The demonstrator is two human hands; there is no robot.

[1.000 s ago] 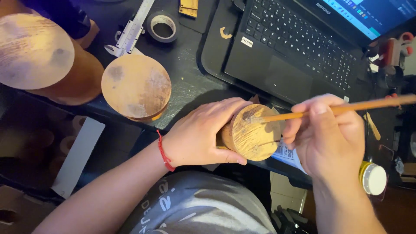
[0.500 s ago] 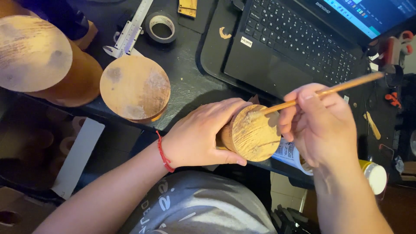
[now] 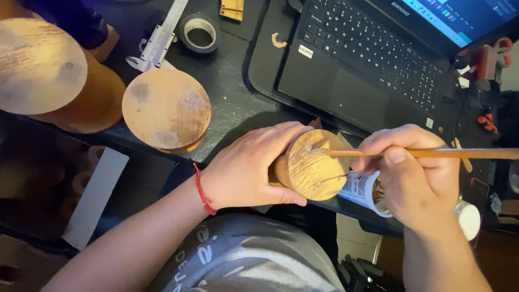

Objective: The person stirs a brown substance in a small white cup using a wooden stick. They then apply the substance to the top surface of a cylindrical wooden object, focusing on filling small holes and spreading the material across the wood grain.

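My left hand (image 3: 250, 167) wraps around a small round wooden cylinder (image 3: 312, 166), its flat end turned to the right. My right hand (image 3: 413, 176) pinches a thin wooden-handled brush (image 3: 432, 153) that lies almost level, its tip touching the upper part of the cylinder's flat face. A white jar (image 3: 363, 190) lies on its side just under my right hand, partly hidden by it. A red string is tied round my left wrist.
Two larger wooden cylinders (image 3: 166, 108) (image 3: 40, 66) stand on the dark table (image 3: 238, 103) at left. A metal caliper (image 3: 159, 38) and a tape roll (image 3: 199, 32) lie behind them. An open black laptop (image 3: 373, 59) fills the upper right. A white lid (image 3: 468, 219) sits at lower right.
The brush has swung from a raised slant down to nearly level, and its tip has shifted on the cylinder's face. My left hand and the cylinder stay put.
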